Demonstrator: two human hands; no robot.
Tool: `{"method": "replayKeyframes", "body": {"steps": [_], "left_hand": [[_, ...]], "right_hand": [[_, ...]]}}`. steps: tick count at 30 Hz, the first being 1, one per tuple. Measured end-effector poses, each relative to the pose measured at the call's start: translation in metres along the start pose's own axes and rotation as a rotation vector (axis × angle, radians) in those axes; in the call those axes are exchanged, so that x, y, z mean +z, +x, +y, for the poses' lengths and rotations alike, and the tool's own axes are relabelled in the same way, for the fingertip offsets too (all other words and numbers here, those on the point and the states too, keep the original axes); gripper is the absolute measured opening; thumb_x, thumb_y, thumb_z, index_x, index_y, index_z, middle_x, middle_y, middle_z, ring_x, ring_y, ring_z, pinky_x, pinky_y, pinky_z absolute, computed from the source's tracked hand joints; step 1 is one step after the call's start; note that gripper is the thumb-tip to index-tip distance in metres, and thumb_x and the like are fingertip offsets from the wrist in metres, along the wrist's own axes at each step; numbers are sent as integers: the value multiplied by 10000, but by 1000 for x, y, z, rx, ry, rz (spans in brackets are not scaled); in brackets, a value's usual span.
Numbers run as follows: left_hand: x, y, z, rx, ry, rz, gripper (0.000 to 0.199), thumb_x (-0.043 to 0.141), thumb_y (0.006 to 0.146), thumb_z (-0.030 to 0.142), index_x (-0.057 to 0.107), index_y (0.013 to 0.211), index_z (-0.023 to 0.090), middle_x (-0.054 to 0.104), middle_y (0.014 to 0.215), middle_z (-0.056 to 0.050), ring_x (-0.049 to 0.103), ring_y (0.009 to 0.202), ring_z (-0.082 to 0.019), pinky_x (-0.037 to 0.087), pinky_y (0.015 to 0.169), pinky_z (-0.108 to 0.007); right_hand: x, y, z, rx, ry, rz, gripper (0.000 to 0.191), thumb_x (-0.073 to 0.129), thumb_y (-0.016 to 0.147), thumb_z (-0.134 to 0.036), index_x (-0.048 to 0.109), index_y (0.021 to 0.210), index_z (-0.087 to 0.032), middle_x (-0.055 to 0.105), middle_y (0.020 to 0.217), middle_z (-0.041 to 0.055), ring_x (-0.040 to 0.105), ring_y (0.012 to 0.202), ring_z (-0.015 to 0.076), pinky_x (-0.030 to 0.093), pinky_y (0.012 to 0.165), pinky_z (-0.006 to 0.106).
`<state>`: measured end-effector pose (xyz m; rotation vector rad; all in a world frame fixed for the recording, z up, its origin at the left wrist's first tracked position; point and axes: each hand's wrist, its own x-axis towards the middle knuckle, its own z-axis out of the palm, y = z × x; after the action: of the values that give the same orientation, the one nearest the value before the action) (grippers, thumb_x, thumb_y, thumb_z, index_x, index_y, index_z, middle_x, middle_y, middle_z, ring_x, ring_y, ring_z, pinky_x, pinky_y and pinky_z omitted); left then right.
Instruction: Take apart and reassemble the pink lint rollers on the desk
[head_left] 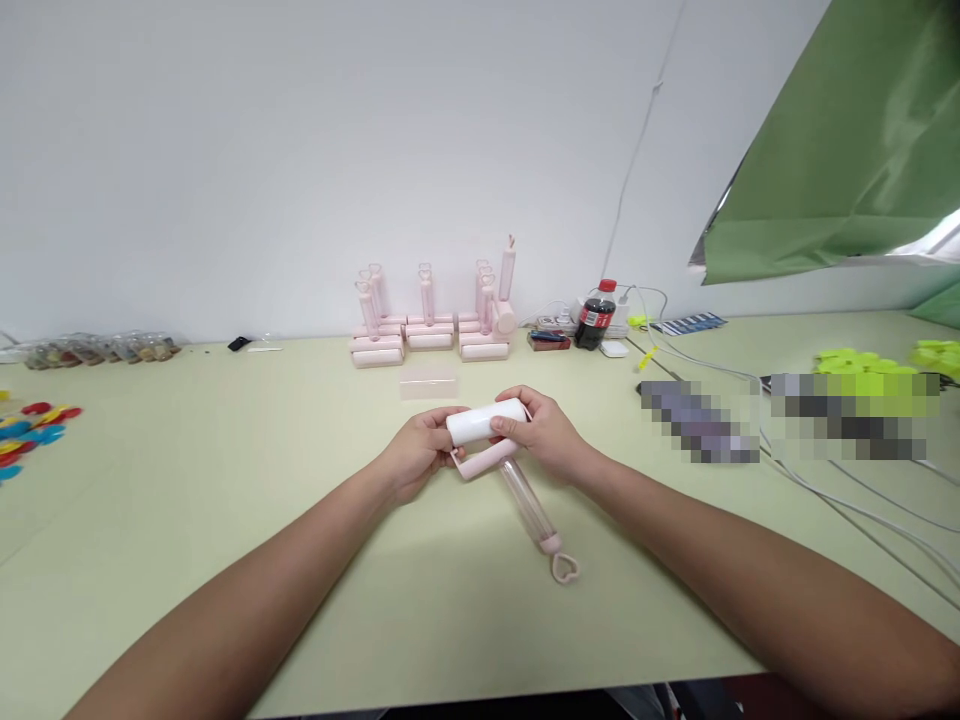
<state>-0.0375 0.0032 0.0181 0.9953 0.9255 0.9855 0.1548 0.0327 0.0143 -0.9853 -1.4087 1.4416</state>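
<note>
Between my hands is a pink lint roller with a white paper roll at its head. My left hand is closed on the left end of the roll and frame. At the other end, my right hand grips the roll, its thumb lying on the white surface. The clear handle points down and toward me, ending in a pink heart-shaped loop. A translucent pink cover lies on the table just beyond my hands. The fingertips behind the roll are partly hidden.
Several pink lint rollers stand by the wall. Right of them are a cola bottle, a small dark red box and white cables. Coloured discs lie at the left edge; yellow-green pieces sit at the right.
</note>
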Motion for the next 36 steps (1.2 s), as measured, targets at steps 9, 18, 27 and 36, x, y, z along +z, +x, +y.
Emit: {"method": "replayKeyframes", "body": {"steps": [9,18,27,36], "left_hand": [[-11,9,-12,159,34,162,492,751,674,271,548,1108,158,641,843,-31,624,691,-145,474,634,-275],[-21,12,-11,288,-5,376,483,769,674,340,408,968,209,643,725,28,640,603,-132,513,618,-280],[-17,8,-12,215,-100,304,440,743,730,300,431,1022,199,684,777,-21,703,658,-175,578,698,-343],[-18,7,-10,122,-117,229,379,724,760,269,419,972,196,684,817,-41,714,690,-187,589,711,-348]], "right_hand": [[-13,6,8,76,-120,-23,616,774,654,-309,463,1183,-260,587,1017,19,583,687,131,492,472,235],[-34,19,18,-69,-562,189,301,600,786,-352,617,1048,-203,651,994,54,613,758,185,527,675,350],[-30,12,23,-321,-811,10,444,607,829,-359,619,1248,-214,624,1246,105,561,1143,271,453,960,433],[-33,14,23,-355,-726,-81,361,601,840,-318,666,1182,-224,657,1202,87,605,1106,248,461,968,404]]}}
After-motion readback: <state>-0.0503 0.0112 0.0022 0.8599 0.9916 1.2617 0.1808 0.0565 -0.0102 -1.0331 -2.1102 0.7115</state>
